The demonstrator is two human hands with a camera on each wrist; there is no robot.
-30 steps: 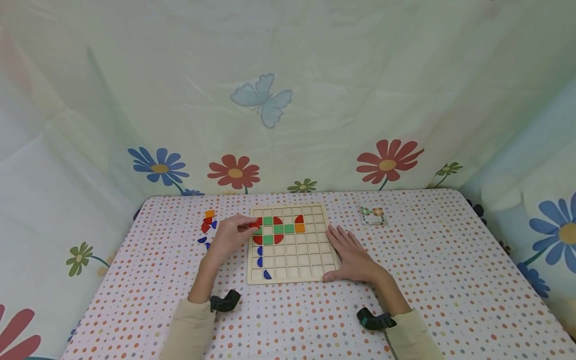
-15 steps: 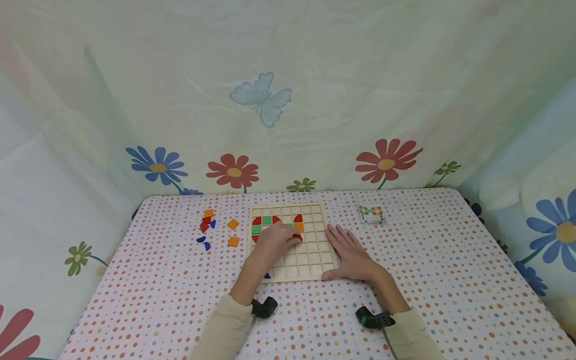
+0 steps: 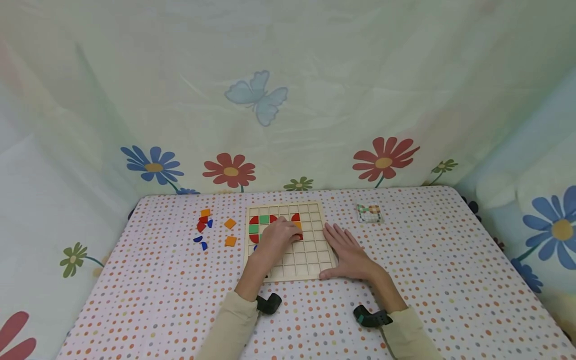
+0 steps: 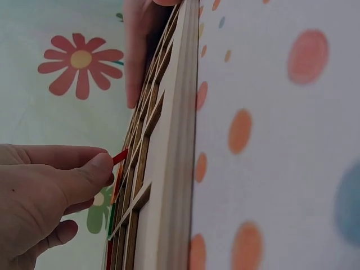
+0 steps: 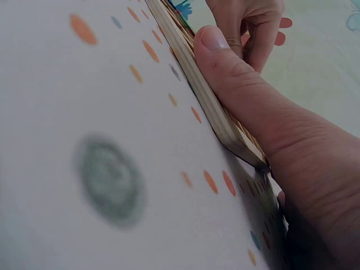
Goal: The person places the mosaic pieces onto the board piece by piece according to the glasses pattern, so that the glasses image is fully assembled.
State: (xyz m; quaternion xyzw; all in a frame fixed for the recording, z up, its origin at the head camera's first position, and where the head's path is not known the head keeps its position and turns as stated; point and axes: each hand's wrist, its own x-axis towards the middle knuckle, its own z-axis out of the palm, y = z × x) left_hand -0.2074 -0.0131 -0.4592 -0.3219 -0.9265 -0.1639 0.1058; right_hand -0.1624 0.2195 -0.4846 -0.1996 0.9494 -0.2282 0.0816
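Note:
In the head view my left hand (image 3: pixel 276 241) reaches over the wooden grid board (image 3: pixel 290 278). Thumb and index finger pinch a small red tile (image 4: pixel 120 157), seen edge-on in the left wrist view and tilted against a cell beside the orange square (image 3: pixel 299 225). Green squares (image 3: pixel 263 219) and red quarter-circle tiles (image 3: pixel 295 217) fill several cells in the upper left; my left hand hides others, including most of the blue ones. My right hand (image 3: pixel 348 256) rests with spread, straight fingers at the board's right edge, its thumb (image 5: pixel 236 76) lying along the front corner.
Left of the board lie two orange squares (image 3: pixel 230 223), with another orange square (image 3: pixel 205 212), red tiles (image 3: pixel 200 227) and blue tiles (image 3: pixel 204 245) farther left. A small pattern card (image 3: pixel 369 213) lies on the dotted tablecloth (image 3: pixel 432 260) at the back right.
My left hand has carried the red tile from the board's left side rightward to below the orange square, uncovering two orange squares on the cloth. The right hand stays at the board's edge.

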